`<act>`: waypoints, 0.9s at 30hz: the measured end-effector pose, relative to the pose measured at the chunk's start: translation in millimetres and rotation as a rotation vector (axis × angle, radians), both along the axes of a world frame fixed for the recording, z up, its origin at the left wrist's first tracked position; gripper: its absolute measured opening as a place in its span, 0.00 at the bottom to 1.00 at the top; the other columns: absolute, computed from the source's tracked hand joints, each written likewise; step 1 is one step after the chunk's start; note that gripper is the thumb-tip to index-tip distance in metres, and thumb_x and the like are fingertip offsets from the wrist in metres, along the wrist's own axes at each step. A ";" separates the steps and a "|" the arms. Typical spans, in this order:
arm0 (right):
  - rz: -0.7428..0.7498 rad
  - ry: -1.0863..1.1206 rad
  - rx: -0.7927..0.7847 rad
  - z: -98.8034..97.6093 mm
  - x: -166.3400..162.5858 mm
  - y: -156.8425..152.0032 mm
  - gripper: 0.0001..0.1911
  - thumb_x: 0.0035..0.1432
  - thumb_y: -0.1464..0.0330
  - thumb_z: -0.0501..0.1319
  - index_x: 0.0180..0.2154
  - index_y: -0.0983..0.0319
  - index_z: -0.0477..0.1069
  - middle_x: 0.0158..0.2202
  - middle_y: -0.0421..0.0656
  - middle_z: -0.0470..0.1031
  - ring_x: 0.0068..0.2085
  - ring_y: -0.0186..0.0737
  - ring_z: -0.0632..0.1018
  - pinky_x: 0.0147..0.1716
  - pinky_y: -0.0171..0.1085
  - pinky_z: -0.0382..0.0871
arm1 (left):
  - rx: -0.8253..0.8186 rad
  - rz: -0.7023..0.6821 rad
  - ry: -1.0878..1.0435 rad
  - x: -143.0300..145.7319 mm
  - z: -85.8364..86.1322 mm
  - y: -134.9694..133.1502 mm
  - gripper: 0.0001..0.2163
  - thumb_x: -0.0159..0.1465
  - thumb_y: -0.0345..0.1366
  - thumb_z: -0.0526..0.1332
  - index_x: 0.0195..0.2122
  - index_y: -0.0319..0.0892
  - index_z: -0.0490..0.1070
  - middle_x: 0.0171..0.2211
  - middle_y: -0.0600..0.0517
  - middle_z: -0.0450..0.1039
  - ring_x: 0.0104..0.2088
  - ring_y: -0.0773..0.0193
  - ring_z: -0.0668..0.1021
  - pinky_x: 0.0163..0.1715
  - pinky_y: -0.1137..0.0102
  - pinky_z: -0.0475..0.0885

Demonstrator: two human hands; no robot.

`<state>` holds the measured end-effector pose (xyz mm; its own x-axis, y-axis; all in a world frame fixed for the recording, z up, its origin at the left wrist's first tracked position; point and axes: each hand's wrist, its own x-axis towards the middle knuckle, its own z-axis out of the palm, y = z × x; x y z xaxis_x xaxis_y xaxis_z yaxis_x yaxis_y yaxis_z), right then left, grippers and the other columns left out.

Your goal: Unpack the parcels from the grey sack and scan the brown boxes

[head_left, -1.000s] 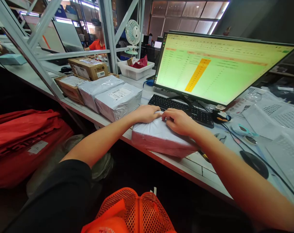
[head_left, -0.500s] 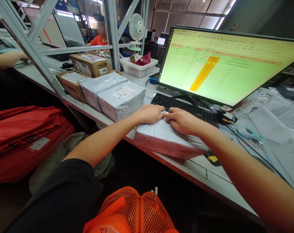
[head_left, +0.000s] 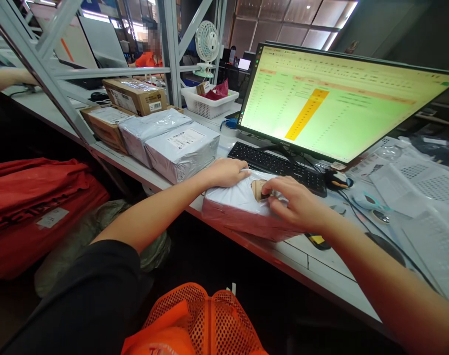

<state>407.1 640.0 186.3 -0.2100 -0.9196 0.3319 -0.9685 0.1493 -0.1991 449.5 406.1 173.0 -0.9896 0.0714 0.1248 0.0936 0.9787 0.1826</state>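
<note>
A parcel (head_left: 243,217) in a white plastic mailing bag lies at the table's front edge. Its top is torn in a round hole that bares brown cardboard (head_left: 258,187). At the hole's left, my left hand (head_left: 226,172) rests on the parcel, its curled fingers closed on the gathered plastic. My right hand (head_left: 289,199) is closed in a pinch at the hole's right edge, gripping the plastic. The fingertips of that hand are partly hidden against the opening.
Wrapped white parcels (head_left: 182,148) and brown cartons (head_left: 135,96) stand to the left. Behind my hands are a keyboard (head_left: 276,160) and a monitor (head_left: 320,103). White baskets (head_left: 413,187) and cables are at the right. A red bag (head_left: 39,207) sits below left; another person (head_left: 150,56) is beyond the frame.
The plastic has torn open between my hands, baring brown cardboard. My right hand has moved right and slightly toward me; my left hand has stayed in nearly the same place.
</note>
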 end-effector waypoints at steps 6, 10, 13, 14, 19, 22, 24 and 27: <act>0.013 0.063 -0.021 -17.9 6.1 -3.3 0.15 0.69 0.59 0.56 0.31 0.60 0.66 0.30 0.41 0.72 0.32 0.37 0.70 0.40 0.41 0.58 | 0.010 -0.001 -0.001 -0.5 -0.6 -1.2 0.21 0.75 0.49 0.47 0.56 0.45 0.72 0.57 0.46 0.76 0.56 0.51 0.77 0.55 0.60 0.69; 0.070 0.127 -0.135 -25.2 4.0 3.7 0.20 0.71 0.62 0.56 0.25 0.60 0.62 0.23 0.37 0.64 0.28 0.34 0.65 0.36 0.40 0.55 | 0.023 -0.010 -0.022 -0.8 -0.5 -3.0 0.21 0.75 0.50 0.46 0.57 0.46 0.70 0.58 0.47 0.76 0.57 0.51 0.76 0.57 0.60 0.68; 0.057 0.109 -0.239 -24.1 3.7 25.4 0.21 0.70 0.67 0.58 0.23 0.61 0.59 0.21 0.35 0.59 0.25 0.32 0.62 0.34 0.40 0.55 | 0.029 -0.011 -0.023 -1.7 -2.2 -4.9 0.21 0.75 0.51 0.46 0.57 0.47 0.70 0.58 0.47 0.75 0.57 0.51 0.76 0.57 0.59 0.67; 0.041 0.096 -0.267 -23.9 3.4 36.4 0.22 0.70 0.68 0.58 0.22 0.61 0.58 0.20 0.35 0.57 0.24 0.32 0.61 0.34 0.40 0.55 | 0.031 -0.010 -0.024 -2.0 -2.8 -5.5 0.21 0.75 0.51 0.45 0.57 0.47 0.70 0.58 0.47 0.75 0.58 0.51 0.76 0.57 0.59 0.67; -0.224 0.038 -0.391 -40.5 -2.3 103.5 0.26 0.70 0.66 0.58 0.19 0.60 0.56 0.19 0.37 0.54 0.22 0.33 0.60 0.26 0.39 0.55 | 0.037 0.005 -0.034 -0.4 -1.6 -5.8 0.21 0.75 0.51 0.46 0.57 0.47 0.70 0.58 0.48 0.75 0.57 0.52 0.76 0.57 0.60 0.67; -0.433 -0.030 -0.458 -65.3 -6.3 130.7 0.28 0.71 0.59 0.56 0.19 0.59 0.55 0.18 0.37 0.54 0.21 0.33 0.60 0.22 0.38 0.53 | 0.030 0.004 -0.047 1.2 0.9 -4.4 0.21 0.75 0.51 0.46 0.58 0.48 0.70 0.58 0.49 0.75 0.57 0.52 0.76 0.57 0.61 0.67; -0.509 -0.083 -0.486 -79.9 -7.6 136.0 0.29 0.70 0.55 0.55 0.19 0.59 0.55 0.18 0.37 0.54 0.21 0.33 0.60 0.22 0.38 0.53 | 0.024 -0.001 -0.046 0.8 0.5 -4.4 0.22 0.75 0.50 0.47 0.59 0.47 0.71 0.58 0.49 0.75 0.57 0.51 0.76 0.56 0.61 0.68; -0.549 -0.124 -0.498 -88.2 -7.4 131.7 0.30 0.68 0.51 0.57 0.18 0.59 0.57 0.18 0.37 0.55 0.22 0.33 0.59 0.23 0.37 0.54 | 0.038 -0.009 -0.016 -1.4 -3.0 -6.4 0.21 0.74 0.49 0.48 0.59 0.46 0.71 0.58 0.47 0.76 0.55 0.51 0.77 0.54 0.60 0.70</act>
<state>399.7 771.7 98.1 -0.6584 -0.4186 0.6255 -0.7466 0.4682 -0.4726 448.0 399.8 170.1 -0.9908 0.0761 0.1120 0.0995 0.9702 0.2210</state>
